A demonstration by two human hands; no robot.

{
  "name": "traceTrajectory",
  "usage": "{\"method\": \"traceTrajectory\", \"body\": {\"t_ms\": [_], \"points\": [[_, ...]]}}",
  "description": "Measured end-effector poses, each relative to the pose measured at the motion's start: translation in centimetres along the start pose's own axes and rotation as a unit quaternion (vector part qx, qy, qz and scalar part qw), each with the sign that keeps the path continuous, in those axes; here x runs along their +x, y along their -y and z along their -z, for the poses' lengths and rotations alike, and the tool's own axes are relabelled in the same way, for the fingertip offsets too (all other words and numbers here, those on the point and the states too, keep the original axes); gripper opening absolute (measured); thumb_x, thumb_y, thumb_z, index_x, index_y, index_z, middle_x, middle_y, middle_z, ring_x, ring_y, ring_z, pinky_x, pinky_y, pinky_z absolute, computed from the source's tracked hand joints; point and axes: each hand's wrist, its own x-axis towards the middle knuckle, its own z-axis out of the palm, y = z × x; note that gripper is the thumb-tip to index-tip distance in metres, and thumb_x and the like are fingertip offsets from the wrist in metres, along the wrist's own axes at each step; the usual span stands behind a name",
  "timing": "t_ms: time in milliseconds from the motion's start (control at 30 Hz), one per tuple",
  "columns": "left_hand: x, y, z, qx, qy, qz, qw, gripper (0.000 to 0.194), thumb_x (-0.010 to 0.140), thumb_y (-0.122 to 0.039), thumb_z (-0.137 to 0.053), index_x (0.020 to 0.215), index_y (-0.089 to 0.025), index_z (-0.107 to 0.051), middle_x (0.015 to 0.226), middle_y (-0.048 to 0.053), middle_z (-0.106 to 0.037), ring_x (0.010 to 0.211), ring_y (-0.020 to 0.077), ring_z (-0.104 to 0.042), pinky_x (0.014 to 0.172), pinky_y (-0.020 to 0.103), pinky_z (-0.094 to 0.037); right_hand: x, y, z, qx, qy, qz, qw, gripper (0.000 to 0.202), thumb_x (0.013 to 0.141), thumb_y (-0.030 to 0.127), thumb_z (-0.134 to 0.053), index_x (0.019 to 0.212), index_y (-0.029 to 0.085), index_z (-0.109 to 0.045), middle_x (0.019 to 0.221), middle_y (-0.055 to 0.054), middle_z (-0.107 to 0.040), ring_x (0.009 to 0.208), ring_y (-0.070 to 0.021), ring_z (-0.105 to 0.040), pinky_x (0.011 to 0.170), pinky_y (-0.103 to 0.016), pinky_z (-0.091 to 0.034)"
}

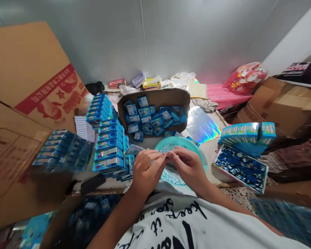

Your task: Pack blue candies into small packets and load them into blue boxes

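Note:
My left hand (147,169) and my right hand (188,167) meet over a teal plastic basin (200,152) that holds many small pale pellets (172,178). Thumbs and fingertips of both hands are pinched together, nearly touching. Whatever lies between them is too small to make out. Beside my left knuckles shows a flat greyish piece (133,149); whether that hand touches it I cannot tell. Stacks of blue printed packs (110,141) rise to the left of my left hand. Behind the basin, an open cardboard box (154,95) holds many small blue packs (157,122).
At right, a shallow tray (261,180) of blue and silver round pieces sits below a row of blue packs (245,133). A shiny holographic sheet (200,124) lies behind the basin. Large cartons (28,79) stand at left; a dark phone-like slab (93,183) lies near the front edge.

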Motion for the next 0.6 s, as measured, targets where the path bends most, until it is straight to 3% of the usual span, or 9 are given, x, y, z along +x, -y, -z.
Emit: {"method": "traceTrajectory", "body": {"t_ms": [133, 233, 300, 333, 367, 400, 433, 500, 600], "points": [[-1.1, 0.1, 3.5, 0.025, 0.048, -0.096, 0.994, 0.035, 0.079, -0.009, -0.074, 0.112, -0.018, -0.068, 0.107, 0.005, -0.074, 0.111, 0.0221, -0.064, 0.095, 0.038, -0.053, 0.0, 0.6, -1.0, 0.005, -0.018, -0.024, 1.000, 0.031, 0.091, 0.039, -0.062, 0.071, 0.017, -0.067, 0.068, -0.003, -0.063, 0.064, -0.0158, -0.055, 0.057, -0.027, -0.042], [-5.9, 1.2, 7.4, 0.017, 0.048, -0.135, 0.990, 0.045, 0.073, -0.008, -0.078, 0.116, -0.014, -0.066, 0.100, 0.005, -0.075, 0.109, 0.0204, -0.065, 0.100, 0.037, -0.051, 0.4, 0.3, -0.3, -0.033, -0.055, -0.044, 0.997, 0.030, 0.090, 0.043, -0.062, 0.075, 0.017, -0.068, 0.069, -0.002, -0.062, 0.063, -0.0151, -0.053, 0.056, -0.025, -0.040], [-11.5, 3.3, 9.9, 0.033, 0.029, -0.039, 0.998, 0.042, 0.072, -0.011, -0.078, 0.112, -0.019, -0.067, 0.094, 0.004, -0.075, 0.099, 0.0212, -0.068, 0.093, 0.038, -0.054, 0.8, -0.2, 0.7, -0.056, -0.080, -0.066, 0.993, 0.030, 0.087, 0.045, -0.063, 0.077, 0.017, -0.068, 0.068, -0.001, -0.061, 0.061, -0.0148, -0.052, 0.054, -0.025, -0.040], [-14.6, 4.7, 11.1, 0.055, 0.040, 0.067, 0.995, 0.028, 0.077, -0.014, -0.074, 0.103, -0.022, -0.068, 0.089, 0.002, -0.075, 0.092, 0.0197, -0.069, 0.090, 0.037, -0.054, 0.9, -0.5, 1.3, -0.069, -0.085, -0.078, 0.991, 0.031, 0.086, 0.047, -0.064, 0.077, 0.017, -0.068, 0.067, -0.001, -0.061, 0.060, -0.0148, -0.051, 0.054, -0.025, -0.039], [-17.8, 6.4, 12.2, 0.109, 0.031, 0.205, 0.972, 0.009, 0.083, -0.021, -0.068, 0.092, -0.023, -0.068, 0.082, 0.002, -0.073, 0.084, 0.0188, -0.070, 0.086, 0.034, -0.054, 1.1, -0.8, 1.9, -0.086, -0.085, -0.088, 0.989, 0.032, 0.085, 0.048, -0.064, 0.077, 0.017, -0.068, 0.066, -0.001, -0.060, 0.060, -0.0150, -0.052, 0.054, -0.025, -0.039], [-20.7, 8.3, 13.2, 0.177, 0.036, 0.361, 0.915, 0.010, 0.088, -0.031, -0.061, 0.088, -0.023, -0.068, 0.083, 0.004, -0.073, 0.085, 0.0196, -0.070, 0.087, 0.034, -0.053, 1.2, -1.2, 2.4, -0.109, -0.084, -0.097, 0.986, 0.033, 0.084, 0.049, -0.063, 0.079, 0.017, -0.069, 0.066, -0.002, -0.060, 0.060, -0.0155, -0.052, 0.054, -0.025, -0.039], [-23.3, 10.2, 14.0, 0.204, 0.053, 0.423, 0.881, 0.020, 0.090, -0.035, -0.055, 0.094, -0.020, -0.068, 0.091, 0.008, -0.074, 0.091, 0.0232, -0.070, 0.087, 0.037, -0.053, 1.3, -1.6, 2.8, -0.140, -0.080, -0.106, 0.981, 0.034, 0.085, 0.050, -0.061, 0.081, 0.017, -0.069, 0.067, -0.002, -0.061, 0.060, -0.0160, -0.053, 0.053, -0.026, -0.039], [-27.1, 14.3, 15.4, 0.211, 0.109, 0.475, 0.847, 0.025, 0.087, -0.036, -0.054, 0.098, -0.020, -0.070, 0.092, 0.009, -0.075, 0.084, 0.0248, -0.071, 0.076, 0.034, -0.055, 1.3, -2.6, 3.5, -0.232, -0.075, -0.114, 0.963, 0.034, 0.087, 0.048, -0.057, 0.086, 0.018, -0.070, 0.066, -0.003, -0.062, 0.058, -0.0168, -0.054, 0.053, -0.027, -0.038], [-29.8, 20.4, 16.2, 0.217, 0.206, 0.513, 0.805, 0.024, 0.077, -0.032, -0.058, 0.093, -0.021, -0.072, 0.093, 0.010, -0.075, 0.086, 0.0289, -0.071, 0.078, 0.037, -0.053, 1.3, -4.6, 3.9, -0.385, -0.040, -0.109, 0.915, 0.025, 0.086, 0.040, -0.056, 0.087, 0.021, -0.071, 0.070, -0.004, -0.068, 0.058, -0.0173, -0.058, 0.055, -0.027, -0.040]]}}
